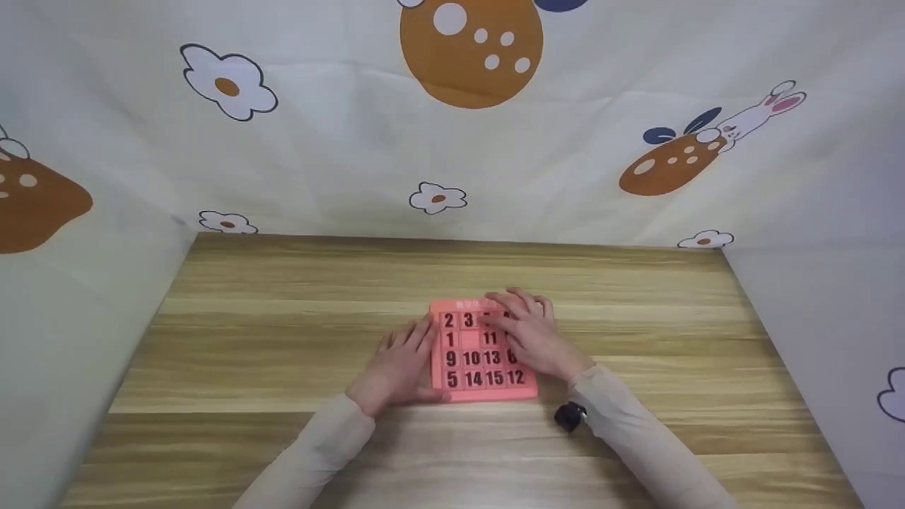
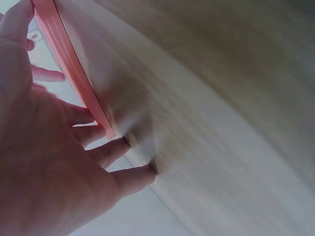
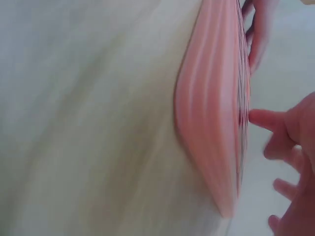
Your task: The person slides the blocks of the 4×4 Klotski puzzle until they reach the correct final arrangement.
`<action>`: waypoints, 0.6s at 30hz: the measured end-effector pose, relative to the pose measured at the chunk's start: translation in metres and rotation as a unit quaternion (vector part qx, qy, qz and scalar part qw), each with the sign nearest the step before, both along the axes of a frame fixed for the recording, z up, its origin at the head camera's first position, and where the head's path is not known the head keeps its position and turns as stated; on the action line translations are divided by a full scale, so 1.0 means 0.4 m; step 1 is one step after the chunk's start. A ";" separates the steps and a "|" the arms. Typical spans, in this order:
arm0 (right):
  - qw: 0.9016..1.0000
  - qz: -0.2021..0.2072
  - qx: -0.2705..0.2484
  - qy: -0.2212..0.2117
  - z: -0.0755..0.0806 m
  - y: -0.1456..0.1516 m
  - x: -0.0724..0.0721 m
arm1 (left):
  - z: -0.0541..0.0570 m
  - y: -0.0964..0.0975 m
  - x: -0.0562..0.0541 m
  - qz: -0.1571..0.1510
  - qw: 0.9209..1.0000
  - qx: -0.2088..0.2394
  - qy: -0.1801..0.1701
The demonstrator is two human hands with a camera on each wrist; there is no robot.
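A pink number slide puzzle (image 1: 437, 353) lies face up on the wooden table, its frame enclosing square tiles with black numbers. The blank space sits in the second row, between the 1 and the 11. My left hand (image 1: 399, 364) steadies the left side, thumb by the near corner; in the left wrist view its fingers spread along the pink side wall (image 2: 74, 69), and two fingertips reach the tabletop. My right hand (image 1: 537, 339) lies over the upper right part, hiding some tiles. In the right wrist view, one extended fingertip (image 3: 256, 116) meets the puzzle's face while other fingers stay raised.
Wood-grain tabletop (image 1: 283, 339) surrounds the puzzle. A pale cloth backdrop (image 1: 339, 141) printed with flowers, orange shapes and a rabbit rises behind the table, with pale walls at both sides. A small black device (image 1: 568, 417) sits at the right sleeve's cuff.
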State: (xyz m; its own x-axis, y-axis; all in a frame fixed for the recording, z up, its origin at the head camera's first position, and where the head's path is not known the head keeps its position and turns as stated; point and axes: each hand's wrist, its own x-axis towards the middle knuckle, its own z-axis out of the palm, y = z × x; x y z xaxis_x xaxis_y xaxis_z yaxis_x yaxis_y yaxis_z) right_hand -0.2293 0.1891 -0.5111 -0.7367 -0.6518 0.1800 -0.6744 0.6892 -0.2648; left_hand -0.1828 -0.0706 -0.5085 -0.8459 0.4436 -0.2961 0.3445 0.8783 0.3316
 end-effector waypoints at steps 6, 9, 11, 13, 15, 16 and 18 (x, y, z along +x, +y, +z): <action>0.999 -0.039 -0.028 0.015 -0.001 0.037 -0.006 | -0.004 -0.006 -0.001 -0.008 1.000 0.001 0.013; 0.999 -0.036 -0.024 0.013 -0.004 0.049 -0.002 | -0.005 -0.006 -0.002 -0.012 1.000 0.002 0.017; 0.999 -0.033 -0.022 0.011 -0.007 0.054 0.003 | -0.005 -0.006 -0.004 -0.011 1.000 0.002 0.017; 0.999 -0.025 -0.023 0.007 -0.008 0.056 0.008 | -0.006 -0.005 -0.004 -0.011 1.000 0.001 0.018; 1.000 -0.015 -0.028 0.001 -0.009 0.057 0.015 | -0.006 -0.004 -0.005 -0.012 1.000 -0.001 0.016; 1.000 -0.010 -0.030 -0.002 -0.009 0.057 0.018 | -0.008 -0.004 -0.005 -0.012 1.000 0.000 0.015; 0.999 -0.001 -0.032 -0.009 -0.008 0.054 0.023 | -0.007 -0.003 -0.005 -0.011 1.000 0.001 0.014</action>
